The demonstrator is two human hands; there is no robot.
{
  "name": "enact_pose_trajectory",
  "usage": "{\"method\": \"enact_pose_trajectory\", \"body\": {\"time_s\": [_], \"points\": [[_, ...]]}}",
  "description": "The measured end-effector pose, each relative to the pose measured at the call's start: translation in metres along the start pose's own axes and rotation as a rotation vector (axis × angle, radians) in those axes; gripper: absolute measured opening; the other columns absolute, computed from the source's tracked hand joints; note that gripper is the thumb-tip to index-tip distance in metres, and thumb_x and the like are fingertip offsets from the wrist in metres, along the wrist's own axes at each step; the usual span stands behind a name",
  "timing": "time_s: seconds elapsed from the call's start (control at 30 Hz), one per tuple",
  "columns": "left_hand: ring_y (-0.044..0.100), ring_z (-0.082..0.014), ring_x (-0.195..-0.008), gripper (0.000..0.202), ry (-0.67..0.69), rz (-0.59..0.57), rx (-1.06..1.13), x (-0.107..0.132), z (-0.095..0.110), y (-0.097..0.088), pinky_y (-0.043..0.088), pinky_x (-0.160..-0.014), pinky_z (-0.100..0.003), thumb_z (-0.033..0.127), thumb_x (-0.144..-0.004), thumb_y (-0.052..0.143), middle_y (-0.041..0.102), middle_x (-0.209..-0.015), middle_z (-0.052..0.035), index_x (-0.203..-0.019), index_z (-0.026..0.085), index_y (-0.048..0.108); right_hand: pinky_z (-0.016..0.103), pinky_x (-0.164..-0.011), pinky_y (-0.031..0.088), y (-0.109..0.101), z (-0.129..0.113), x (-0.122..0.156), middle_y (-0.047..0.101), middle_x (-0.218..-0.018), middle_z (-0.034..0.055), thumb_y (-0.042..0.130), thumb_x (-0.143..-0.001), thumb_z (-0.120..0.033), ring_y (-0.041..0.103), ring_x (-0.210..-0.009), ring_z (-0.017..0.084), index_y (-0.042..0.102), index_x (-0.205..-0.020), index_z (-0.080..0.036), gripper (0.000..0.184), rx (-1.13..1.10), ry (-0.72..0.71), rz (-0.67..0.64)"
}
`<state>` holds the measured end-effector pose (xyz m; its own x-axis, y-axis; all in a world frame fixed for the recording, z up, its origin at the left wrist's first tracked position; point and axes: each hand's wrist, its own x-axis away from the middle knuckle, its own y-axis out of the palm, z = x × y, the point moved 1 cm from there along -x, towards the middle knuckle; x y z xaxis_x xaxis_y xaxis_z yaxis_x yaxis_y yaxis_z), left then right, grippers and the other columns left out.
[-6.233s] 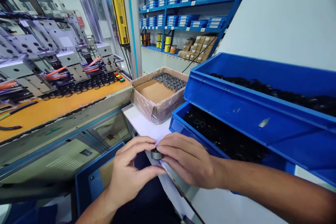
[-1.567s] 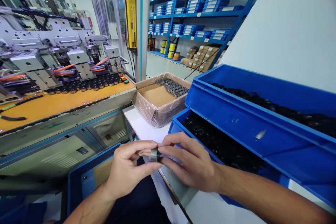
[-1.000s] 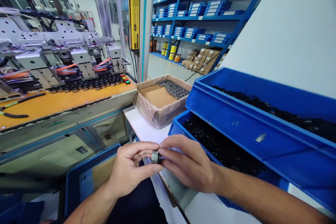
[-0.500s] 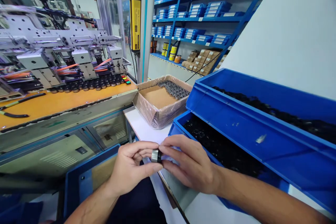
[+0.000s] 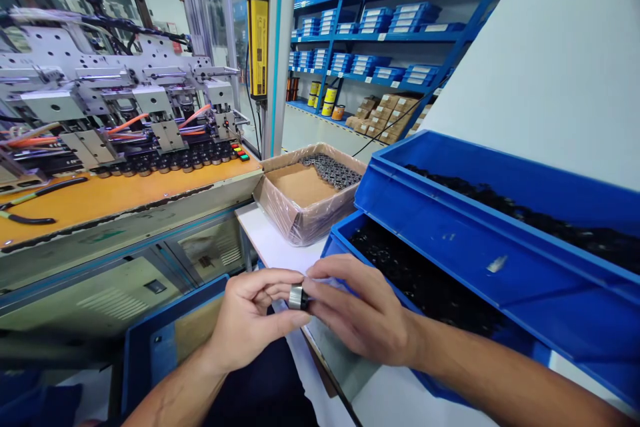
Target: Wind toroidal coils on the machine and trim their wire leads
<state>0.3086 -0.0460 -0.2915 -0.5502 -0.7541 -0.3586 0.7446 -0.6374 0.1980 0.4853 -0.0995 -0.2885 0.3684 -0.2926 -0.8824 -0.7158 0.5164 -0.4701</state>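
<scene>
Between my two hands is a small cylindrical part [image 5: 297, 297], a silver metal ring with a black piece on its right side. My left hand [image 5: 253, 310] grips it from the left, thumb below and index finger above. From the right, the fingers of my right hand [image 5: 363, 310] close on its black side, and they hide part of it. The two index fingertips nearly meet over the part. Both hands are in the air, in front of the lower blue bin [image 5: 345, 230].
A plastic-lined carton [image 5: 300, 220] with rows of metal parts stands on a white table [image 5: 265, 233]. Two stacked blue bins hold black pieces; the upper bin [image 5: 450, 227] is at right. At left, a machine [image 5: 155, 103] has black parts lined along its orange bench [image 5: 125, 190], with pliers [image 5: 30, 203].
My right fingers have shifted slightly on the black side of the part. The left hand is almost still. Parts of the machine at left have moved a little.
</scene>
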Motion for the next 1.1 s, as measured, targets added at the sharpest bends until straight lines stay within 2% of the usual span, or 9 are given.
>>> {"method": "enact_pose_trajectory", "body": {"time_s": [0.4, 0.5, 0.63, 0.83, 0.9, 0.97, 1.03, 1.1], "points": [[0.076, -0.0182, -0.075, 0.037, -0.039, 0.011, -0.034, 0.002, 0.0, -0.001, 0.062, -0.074, -0.025, 0.005, -0.06, 0.085, 0.081, -0.085, -0.0078, -0.095, 0.016, 0.078, 0.033, -0.074, 0.058, -0.001, -0.001, -0.002, 0.064, -0.097, 0.015, 0.062, -0.09, -0.007, 0.063, -0.091, 0.021, 0.062, -0.109, -0.005, 0.019, 0.001, 0.001, 0.014], [0.076, -0.0171, -0.076, 0.039, -0.041, 0.02, -0.037, 0.002, 0.0, -0.001, 0.062, -0.074, -0.023, 0.004, -0.059, 0.085, 0.081, -0.085, -0.0069, -0.095, 0.017, 0.079, 0.031, -0.071, 0.056, 0.0, -0.002, -0.002, 0.065, -0.095, 0.0138, 0.063, -0.089, -0.005, 0.062, -0.088, 0.019, 0.065, -0.103, -0.005, 0.014, 0.007, 0.003, 0.019], [0.077, -0.0169, -0.073, 0.039, -0.093, 0.039, -0.048, 0.002, 0.001, -0.002, 0.062, -0.072, -0.021, 0.003, -0.057, 0.087, 0.081, -0.082, -0.0062, -0.093, 0.017, 0.08, 0.029, -0.068, 0.055, 0.0, -0.003, -0.002, 0.065, -0.09, 0.0109, 0.063, -0.091, -0.01, 0.061, -0.082, 0.017, 0.066, -0.1, -0.006, 0.01, 0.035, 0.016, 0.025], [0.077, -0.0174, -0.07, 0.04, -0.171, -0.009, 0.047, 0.001, 0.002, -0.002, 0.063, -0.068, -0.02, 0.005, -0.053, 0.09, 0.081, -0.078, -0.0044, -0.09, 0.019, 0.08, 0.03, -0.06, 0.054, 0.001, -0.006, -0.003, 0.065, -0.084, 0.0105, 0.06, -0.093, -0.009, 0.06, -0.074, 0.017, 0.065, -0.105, -0.004, 0.014, 0.06, -0.03, 0.004], [0.077, -0.0182, -0.07, 0.04, -0.179, 0.021, 0.084, 0.004, -0.002, 0.002, 0.063, -0.068, -0.022, 0.006, -0.051, 0.091, 0.081, -0.078, -0.0047, -0.088, 0.018, 0.08, 0.031, -0.058, 0.055, 0.001, -0.007, -0.003, 0.065, -0.082, 0.0116, 0.06, -0.092, -0.009, 0.061, -0.073, 0.019, 0.065, -0.106, -0.002, 0.017, 0.088, -0.071, 0.006], [0.077, -0.0189, -0.073, 0.038, -0.163, 0.102, 0.127, 0.008, -0.008, 0.008, 0.063, -0.069, -0.023, 0.008, -0.052, 0.092, 0.081, -0.082, -0.0058, -0.087, 0.017, 0.079, 0.033, -0.059, 0.058, 0.001, -0.009, -0.001, 0.066, -0.083, 0.0132, 0.059, -0.092, -0.01, 0.064, -0.075, 0.022, 0.065, -0.106, -0.001, 0.018, 0.153, -0.116, 0.0], [0.077, -0.019, -0.079, 0.037, -0.128, 0.184, 0.156, 0.012, -0.015, 0.013, 0.063, -0.073, -0.024, 0.013, -0.054, 0.092, 0.081, -0.088, -0.0071, -0.087, 0.017, 0.078, 0.035, -0.065, 0.061, 0.0, -0.01, 0.005, 0.068, -0.088, 0.0142, 0.056, -0.093, -0.011, 0.067, -0.083, 0.024, 0.066, -0.108, -0.002, 0.02, 0.227, -0.132, -0.009], [0.077, -0.0196, -0.084, 0.042, -0.053, 0.206, 0.132, 0.013, -0.018, 0.014, 0.062, -0.077, -0.025, 0.019, -0.054, 0.093, 0.081, -0.094, -0.0088, -0.093, 0.018, 0.077, 0.035, -0.074, 0.063, -0.003, -0.009, 0.015, 0.069, -0.097, 0.0147, 0.056, -0.092, -0.01, 0.069, -0.092, 0.025, 0.067, -0.111, -0.005, 0.022, 0.27, -0.082, -0.015]]}}
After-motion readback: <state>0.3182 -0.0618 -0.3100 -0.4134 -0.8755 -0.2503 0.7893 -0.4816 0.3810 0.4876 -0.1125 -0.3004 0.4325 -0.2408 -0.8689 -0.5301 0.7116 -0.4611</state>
